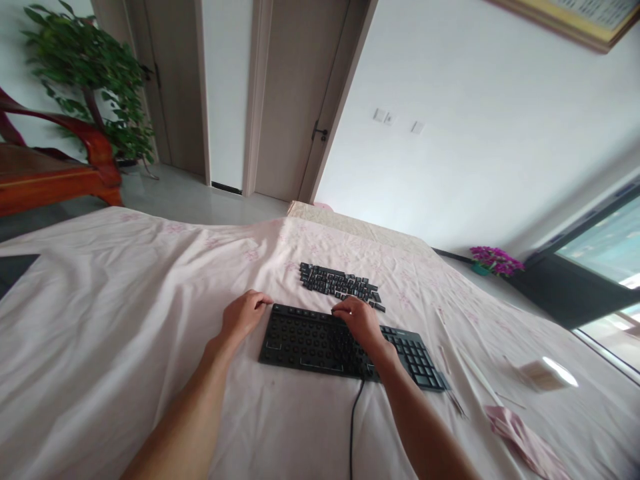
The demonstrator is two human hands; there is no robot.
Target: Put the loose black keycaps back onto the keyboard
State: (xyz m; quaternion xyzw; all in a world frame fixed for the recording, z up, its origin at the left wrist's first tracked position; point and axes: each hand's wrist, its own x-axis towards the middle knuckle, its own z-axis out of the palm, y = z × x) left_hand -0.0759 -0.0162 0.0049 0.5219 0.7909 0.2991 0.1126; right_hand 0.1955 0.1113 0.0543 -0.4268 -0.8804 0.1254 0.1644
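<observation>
A black keyboard (300, 340) lies on the pink cloth, its left and middle part bare of most keycaps and its right-hand number pad still capped. My left hand (245, 312) is at the far left corner, fingers closed together with the tips against the edge. Over the top row, my right hand (356, 319) pinches what looks like a small dark keycap (335, 311); the hand hides part of the board. Beyond the keyboard, loose black keycaps (330, 281) are laid out in rows on the cloth.
A black cable (353, 420) runs from the keyboard toward me. To the right lie tweezers (456, 403), thin sticks, a pink cloth piece (523, 440) and a blurred pale container (547, 375). A dark flat object (17, 270) is at the left edge.
</observation>
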